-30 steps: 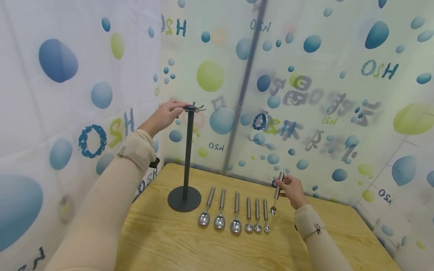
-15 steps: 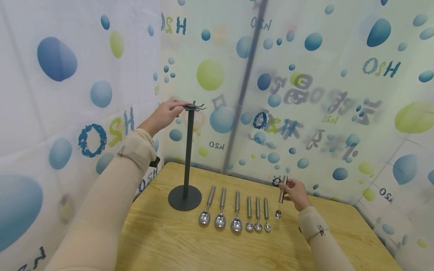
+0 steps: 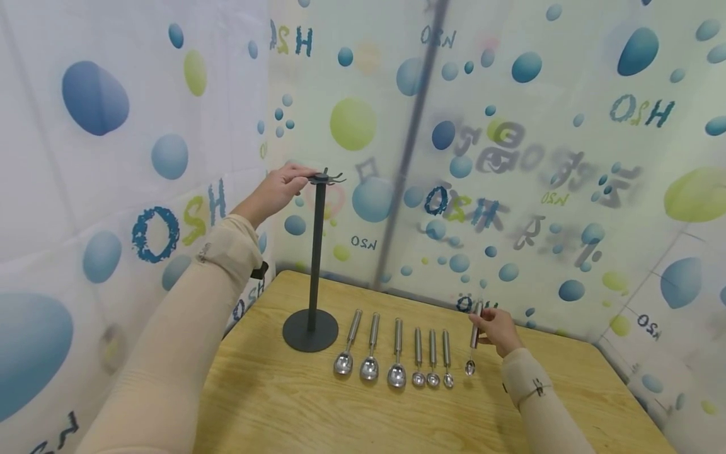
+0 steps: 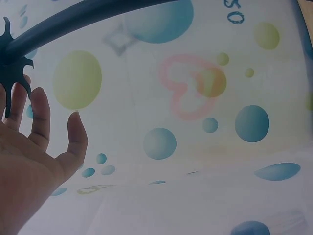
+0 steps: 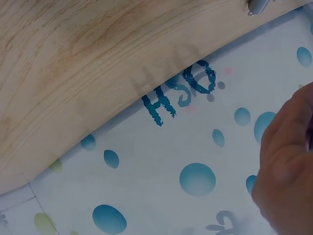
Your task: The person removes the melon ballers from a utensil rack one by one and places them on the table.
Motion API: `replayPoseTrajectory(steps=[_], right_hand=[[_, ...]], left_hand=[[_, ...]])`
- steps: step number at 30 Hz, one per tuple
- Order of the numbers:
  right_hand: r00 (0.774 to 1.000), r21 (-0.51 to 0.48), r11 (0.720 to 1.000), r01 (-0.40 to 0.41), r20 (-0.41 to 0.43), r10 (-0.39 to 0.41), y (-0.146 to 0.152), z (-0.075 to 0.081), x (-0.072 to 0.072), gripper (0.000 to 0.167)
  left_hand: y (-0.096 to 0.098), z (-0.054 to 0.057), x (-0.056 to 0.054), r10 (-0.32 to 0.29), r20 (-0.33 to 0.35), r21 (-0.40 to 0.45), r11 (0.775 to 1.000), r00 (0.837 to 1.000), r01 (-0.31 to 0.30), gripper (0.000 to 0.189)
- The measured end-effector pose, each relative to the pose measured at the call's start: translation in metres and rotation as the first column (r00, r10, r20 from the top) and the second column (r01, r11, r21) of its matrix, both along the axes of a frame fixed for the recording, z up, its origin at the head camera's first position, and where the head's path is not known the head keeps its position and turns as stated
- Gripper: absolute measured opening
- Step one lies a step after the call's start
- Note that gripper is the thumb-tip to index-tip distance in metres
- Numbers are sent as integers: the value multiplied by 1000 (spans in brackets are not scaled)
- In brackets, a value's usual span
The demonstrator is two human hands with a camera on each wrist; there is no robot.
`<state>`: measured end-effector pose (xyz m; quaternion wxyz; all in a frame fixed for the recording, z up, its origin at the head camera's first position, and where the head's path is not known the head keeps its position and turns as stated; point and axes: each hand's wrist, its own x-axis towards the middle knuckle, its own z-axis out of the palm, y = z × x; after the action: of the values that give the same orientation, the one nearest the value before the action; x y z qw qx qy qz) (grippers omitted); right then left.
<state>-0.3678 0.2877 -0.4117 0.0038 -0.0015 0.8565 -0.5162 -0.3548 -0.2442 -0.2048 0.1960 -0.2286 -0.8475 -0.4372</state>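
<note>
My left hand (image 3: 282,189) rests on the hooked top of a black rack stand (image 3: 315,265), with its fingers fairly straight. In the left wrist view, that hand's fingers (image 4: 41,117) lie against the hooks (image 4: 14,73). My right hand (image 3: 496,330) pinches the handle of a small melon baller (image 3: 470,367), bowl end down, at the right end of a row of scoops. In the right wrist view, the right hand (image 5: 288,161) is partly cut off and the melon baller is out of sight. Whether its bowl touches the table cannot be told.
Three larger scoops (image 3: 369,369) and three smaller ones (image 3: 433,379) lie side by side on the wooden table (image 3: 317,403), handles away from me. The stand's round base (image 3: 310,340) is left of them. Patterned curtains (image 3: 363,82) hang behind and at both sides.
My right hand has moved right and down with the melon baller, past the row's right end. The left hand stays on the stand's top. The head view has shifted slightly.
</note>
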Motion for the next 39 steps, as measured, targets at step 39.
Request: replayPoseTrajectory(steps=[39], right_hand=[[998,53,997,55,25,-56,-10,-43,-16,25]], left_hand=[[4,2,5,-9,-5,23,1000,1000,9,44]])
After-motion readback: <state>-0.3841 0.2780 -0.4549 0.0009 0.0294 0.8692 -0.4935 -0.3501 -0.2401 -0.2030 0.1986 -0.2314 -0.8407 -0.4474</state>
